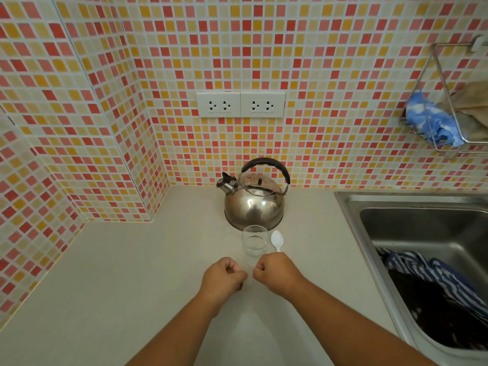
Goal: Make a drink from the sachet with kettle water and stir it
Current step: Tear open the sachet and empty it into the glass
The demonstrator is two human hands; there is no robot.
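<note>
A steel kettle point(254, 204) with a black handle stands at the back of the pale counter point(132, 273), spout pointing left. Right in front of it is a clear empty glass point(254, 243), and a white plastic spoon point(277, 240) lies just right of the glass. My left hand point(224, 277) and my right hand point(276, 273) are closed fists side by side, just in front of the glass. Their fingertips pinch a small pale sachet point(249, 276) between them. The sachet barely shows against the counter, and most of it is hidden by my fingers.
A steel sink point(369, 223) sits at the right, with a striped blue cloth point(427, 273) in it. A wire rack point(443, 107) on the tiled wall holds a blue cloth. Two double sockets point(240, 104) are above the kettle. A tiled corner juts out at left.
</note>
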